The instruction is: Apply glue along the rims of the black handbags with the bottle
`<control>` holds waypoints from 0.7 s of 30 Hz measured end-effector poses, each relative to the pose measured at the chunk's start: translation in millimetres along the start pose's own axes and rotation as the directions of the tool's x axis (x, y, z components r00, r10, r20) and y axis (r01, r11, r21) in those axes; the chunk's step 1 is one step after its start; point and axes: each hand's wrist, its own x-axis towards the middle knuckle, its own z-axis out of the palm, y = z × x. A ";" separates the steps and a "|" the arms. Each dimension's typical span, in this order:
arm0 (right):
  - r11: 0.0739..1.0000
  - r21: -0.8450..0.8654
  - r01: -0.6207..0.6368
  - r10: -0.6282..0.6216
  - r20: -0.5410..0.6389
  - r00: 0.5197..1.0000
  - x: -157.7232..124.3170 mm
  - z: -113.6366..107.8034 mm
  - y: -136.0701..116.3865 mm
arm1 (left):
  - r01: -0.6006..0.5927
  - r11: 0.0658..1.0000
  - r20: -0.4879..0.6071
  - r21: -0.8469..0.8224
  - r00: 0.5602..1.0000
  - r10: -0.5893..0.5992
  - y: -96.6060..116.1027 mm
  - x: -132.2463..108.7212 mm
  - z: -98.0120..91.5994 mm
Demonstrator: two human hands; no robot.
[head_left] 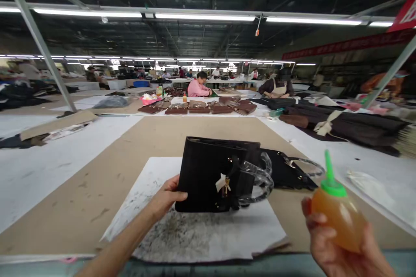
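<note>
My left hand [169,197] grips the left edge of a black handbag [204,173], thumb in front and fingers behind. The bag is tipped on its side above a stained white sheet [182,238], its plastic-wrapped handles [260,179] pointing right. A small pale tag hangs on its front. At the lower right, my right hand [328,238] is wrapped round a squeeze bottle [339,214] of amber liquid with a green nozzle pointing up. Behind the held bag, a second black handbag [282,169] lies flat on the table, partly covered.
Brown paper [156,134] covers the table's middle. Several brown bag pieces [198,107] lie at the far edge. Dark stacked material [351,123] stands at the right, cardboard [58,125] at the left. Metal posts [42,39] rise at both sides. Co-workers sit farther back.
</note>
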 end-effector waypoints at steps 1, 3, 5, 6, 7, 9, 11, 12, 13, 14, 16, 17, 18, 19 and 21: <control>1.000 0.024 0.000 0.000 0.014 1.000 -2.4 17.2 11.0 | -0.020 1.000 0.003 0.003 1.000 0.020 -2.1 -7.4 1.3; 1.000 0.010 0.020 -0.020 -0.044 0.999 -5.7 50.3 31.3 | -0.043 0.999 0.007 0.020 0.999 0.043 -4.4 -19.0 4.8; 1.000 -0.002 0.031 -0.031 -0.103 0.994 -6.2 78.7 47.3 | -0.034 0.998 0.007 0.052 0.999 0.033 -5.0 -28.0 7.8; 0.999 -0.005 0.039 -0.040 -0.104 0.994 -5.7 90.4 53.5 | -0.022 0.997 0.007 0.073 1.000 0.021 -5.0 -32.0 8.6; 0.999 -0.006 0.043 -0.043 -0.086 0.995 -5.2 100.5 58.5 | -0.010 0.995 0.007 0.097 1.000 0.010 -4.8 -35.8 8.8; 0.999 -0.010 0.049 -0.049 -0.031 0.998 -4.6 116.7 65.7 | 0.004 0.987 0.010 0.163 1.000 -0.005 -3.3 -42.9 7.9; 0.999 -0.025 0.048 -0.047 0.025 0.999 -6.0 129.7 70.9 | 0.011 0.971 0.045 0.237 0.999 -0.022 1.2 -48.5 6.9; 0.998 -0.037 0.046 -0.044 0.052 0.998 -7.5 135.7 73.5 | 0.012 0.964 0.076 0.264 0.997 -0.033 4.9 -50.5 7.1; 0.998 -0.052 0.038 -0.033 0.081 0.996 -9.5 141.5 76.5 | 0.012 0.961 0.115 0.277 0.992 -0.045 9.6 -51.9 7.9; 0.997 -0.067 0.027 -0.020 0.111 0.994 -11.8 146.9 79.9 | 0.013 0.963 0.153 0.271 0.987 -0.056 15.2 -52.5 9.5; 0.996 -0.091 -0.009 0.024 0.165 0.986 -16.7 155.5 88.4 | 0.014 0.971 0.190 0.240 0.980 -0.061 27.7 -51.4 14.2; 0.994 -0.104 -0.036 0.055 0.183 0.982 -18.9 158.1 93.3 | 0.010 0.972 0.183 0.235 0.982 -0.054 34.3 -49.8 17.1; 0.992 -0.114 -0.061 0.082 0.195 0.977 -20.7 159.5 98.2 | -0.002 0.972 0.163 0.234 0.986 -0.037 41.0 -47.4 20.0; 0.989 -0.124 -0.082 0.106 0.200 0.974 -21.9 159.5 102.9 | -0.025 0.971 0.143 0.236 0.990 -0.009 48.0 -44.6 22.9; 0.985 -0.131 -0.111 0.136 0.198 0.971 -22.3 156.5 110.4 | -0.088 0.966 0.128 0.245 0.990 0.057 63.6 -37.2 28.1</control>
